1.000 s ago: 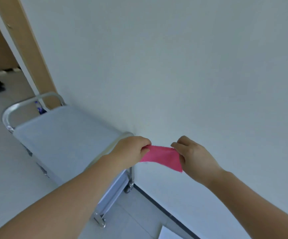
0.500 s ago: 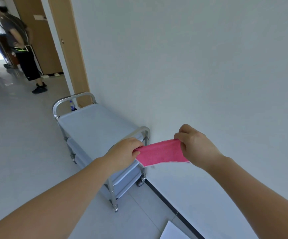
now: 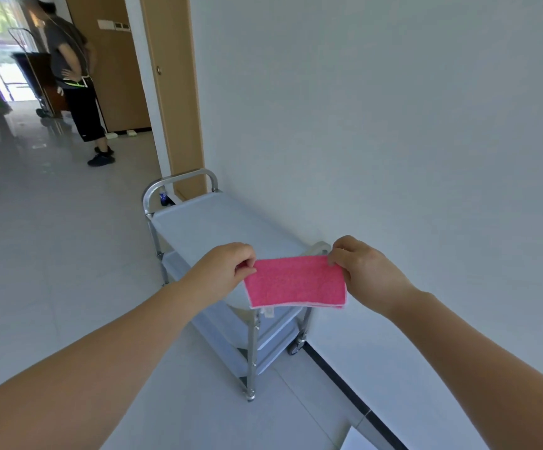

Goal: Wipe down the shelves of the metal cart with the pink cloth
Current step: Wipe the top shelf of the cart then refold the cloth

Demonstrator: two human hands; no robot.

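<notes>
The left hand (image 3: 223,266) pinches the left top corner of the cloth (image 3: 296,282) and the right hand (image 3: 366,271) pinches its right top corner, fingers curled, so it hangs spread flat between them. It is held in the air above the near end of the cart (image 3: 205,228), which stands along the wall (image 3: 393,125). A person (image 3: 75,79) stands far off on the floor (image 3: 52,238).

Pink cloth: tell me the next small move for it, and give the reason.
Probably lower the pink cloth flat onto the near end of the metal cart's top shelf. The left hand and right hand each pinch an upper corner, so it hangs spread in the air over the cart's near end, and does not appear to be touching any shelf yet.
</notes>
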